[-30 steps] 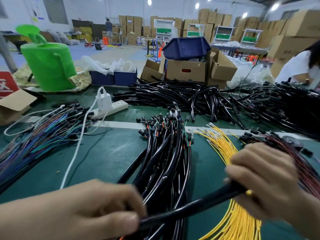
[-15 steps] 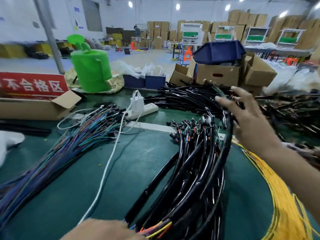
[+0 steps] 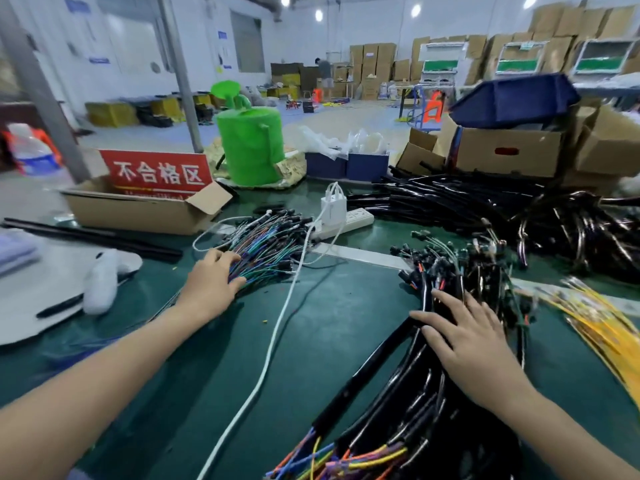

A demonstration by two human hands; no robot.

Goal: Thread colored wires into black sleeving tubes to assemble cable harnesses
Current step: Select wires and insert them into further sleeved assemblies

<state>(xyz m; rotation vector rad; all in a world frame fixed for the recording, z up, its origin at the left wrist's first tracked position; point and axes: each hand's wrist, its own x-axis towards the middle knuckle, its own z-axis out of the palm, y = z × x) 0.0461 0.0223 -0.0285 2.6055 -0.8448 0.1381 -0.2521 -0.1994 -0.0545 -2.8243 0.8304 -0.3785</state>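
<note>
The left arm stretches out straight over the green table (image 3: 332, 327), bare to the elbow, and the left hand (image 3: 211, 282) sits at the near end of the colored wires (image 3: 268, 244). Its fingers curl over the top of the bundle and the thumb comes in from the near side, so the hand closes around a bunch of those wires. The bundle lies just to the left of the power strip (image 3: 346, 221) and fans out toward it, black plugs at the far tips.

The right arm comes in from the lower right. The right hand (image 3: 474, 344) lies palm down with straight fingers spread wide, pressing flat on the heap of black tubes (image 3: 429, 407) and gripping nothing. This heap is nearer than the power strip and to its right. Colored wire ends (image 3: 349, 459) stick out of the tubes at the near edge, so these ones are already threaded; the far ends carry small black connectors.

Yellow wires (image 3: 595, 323) lie right of that heap, farther right of the power strip. A second pile of bare black tubing (image 3: 446, 202) lies just right of the strip and behind it. A white charger (image 3: 333, 206) stands plugged into the strip, and a white cord (image 3: 277, 344) runs from it toward the near edge between the two arms. Left of the strip stands a cardboard box (image 3: 138, 213) with a red sign (image 3: 157, 173), and behind the strip a green watering can (image 3: 251, 150).
</note>
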